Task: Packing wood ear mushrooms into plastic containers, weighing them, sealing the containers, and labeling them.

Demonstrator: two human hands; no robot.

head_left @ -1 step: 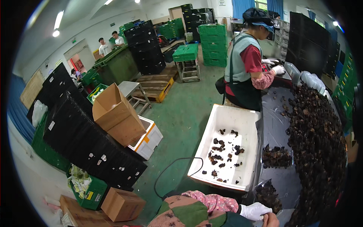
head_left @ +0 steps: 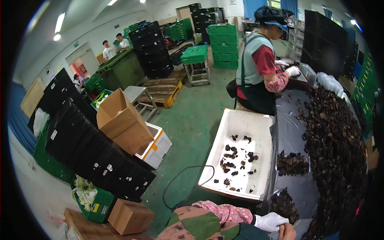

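Note:
My left hand (head_left: 271, 221), in a white glove below a pink floral sleeve, is at the lower edge with its fingers closed. Its fingertips meet my bare right hand (head_left: 287, 232), whose fingers are curled in; what is pinched between them is too small to make out. Just beyond my hands, a clear plastic tray (head_left: 273, 193) holds dark, curled pieces that look like wood ear mushrooms (head_left: 285, 205). Farther up the metal table (head_left: 289, 138) stands a second filled tray (head_left: 293, 164). A large heap of the same mushrooms (head_left: 334, 152) covers the table's right side.
Left of the table is a white foam box (head_left: 208, 176) with scattered mushrooms inside. A co-worker (head_left: 260, 68) in a dark cap and white gloves works at the table's far end. A black cable (head_left: 173, 180) loops over the green floor. Black crates (head_left: 92, 148) and cartons (head_left: 130, 217) stand left.
The whole view has shifted slightly. My hands stay together at the same place, and the co-worker's gloved hand has moved a little.

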